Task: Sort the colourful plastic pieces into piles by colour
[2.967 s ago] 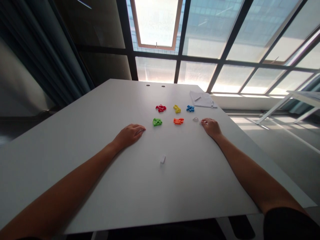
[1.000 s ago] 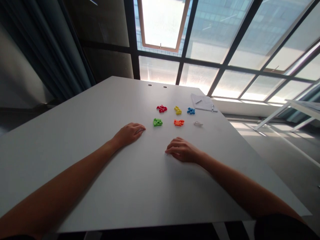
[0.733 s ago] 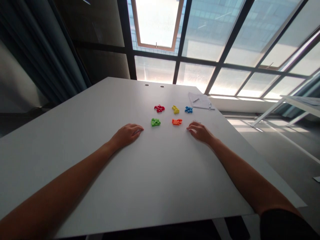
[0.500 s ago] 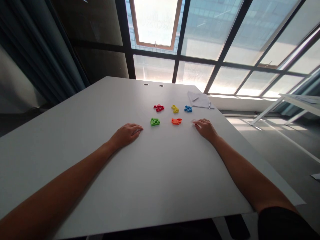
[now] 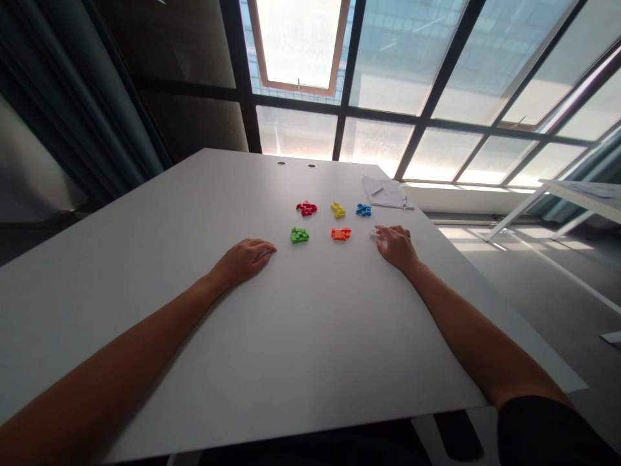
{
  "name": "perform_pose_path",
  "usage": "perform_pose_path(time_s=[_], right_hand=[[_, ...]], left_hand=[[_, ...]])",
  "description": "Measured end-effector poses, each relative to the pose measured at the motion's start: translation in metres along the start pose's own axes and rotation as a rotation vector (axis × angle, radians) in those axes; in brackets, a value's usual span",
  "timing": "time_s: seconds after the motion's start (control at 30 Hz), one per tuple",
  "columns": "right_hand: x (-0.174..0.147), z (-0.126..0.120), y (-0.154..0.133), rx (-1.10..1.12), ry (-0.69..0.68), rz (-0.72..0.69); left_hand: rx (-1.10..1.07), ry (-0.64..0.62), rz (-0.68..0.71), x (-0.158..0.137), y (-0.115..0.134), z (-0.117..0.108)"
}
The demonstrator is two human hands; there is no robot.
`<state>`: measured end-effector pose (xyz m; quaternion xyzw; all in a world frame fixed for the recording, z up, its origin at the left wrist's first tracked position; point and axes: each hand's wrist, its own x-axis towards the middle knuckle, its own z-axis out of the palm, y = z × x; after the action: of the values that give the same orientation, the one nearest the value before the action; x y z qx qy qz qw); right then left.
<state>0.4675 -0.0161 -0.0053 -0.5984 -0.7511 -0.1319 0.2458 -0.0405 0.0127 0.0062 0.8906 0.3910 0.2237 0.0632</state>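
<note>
My left hand (image 5: 250, 257) rests on the white table (image 5: 291, 336), its fingers loosely bent and thumb a little apart, with nothing plainly held. Just right of it lies a green toy car-like piece (image 5: 299, 235). An orange piece of similar kind (image 5: 341, 234) sits between my two hands, nearer my right hand (image 5: 396, 247). That hand is closed at the fingertips on a small clear plastic piece (image 5: 373, 233), partly hidden by the fingers. Behind are a red piece (image 5: 306, 208), a yellow piece (image 5: 338, 210) and a blue piece (image 5: 363, 210), all apart from my hands.
White papers (image 5: 383, 192) with pens on them lie near the table's far right edge. Two round cable holes (image 5: 311, 166) are set near the back edge. Large windows (image 5: 388, 71) stand behind, a dark curtain (image 5: 72, 90) at left, and another white table (image 5: 582, 194) at right.
My right hand has turned slightly, its fingers shifting over the clear piece. My left hand stays in place, and the coloured pieces have not moved on the table.
</note>
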Motion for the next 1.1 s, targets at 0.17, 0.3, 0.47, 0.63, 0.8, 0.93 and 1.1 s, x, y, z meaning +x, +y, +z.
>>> perform_pose_path(time_s=[0.17, 0.3, 0.47, 0.63, 0.8, 0.93, 1.1], right_hand=[[0.001, -0.009, -0.015, 0.013, 0.115, -0.059], [0.001, -0.019, -0.047, 0.110, 0.206, -0.204], [-0.009, -0.031, -0.123, 0.326, 0.199, -0.392], [-0.041, -0.038, -0.182, 0.443, 0.016, -0.479], [-0.063, -0.035, -0.190, 0.500, 0.036, -0.516], [-0.061, -0.033, -0.186, 0.513, 0.078, -0.445], [-0.060, -0.031, -0.186, 0.386, -0.217, -0.448]], left_hand=[[-0.012, 0.009, -0.008, 0.000, -0.001, 0.001], [0.030, 0.016, -0.021, 0.000, 0.004, -0.001], [0.048, 0.064, -0.013, 0.000, 0.042, -0.005], [0.012, -0.044, 0.163, -0.012, 0.088, -0.008], [-0.018, -0.095, 0.195, -0.032, 0.095, 0.001], [0.005, -0.096, 0.198, -0.037, 0.094, 0.008], [0.050, -0.122, 0.201, -0.040, 0.095, 0.014]])
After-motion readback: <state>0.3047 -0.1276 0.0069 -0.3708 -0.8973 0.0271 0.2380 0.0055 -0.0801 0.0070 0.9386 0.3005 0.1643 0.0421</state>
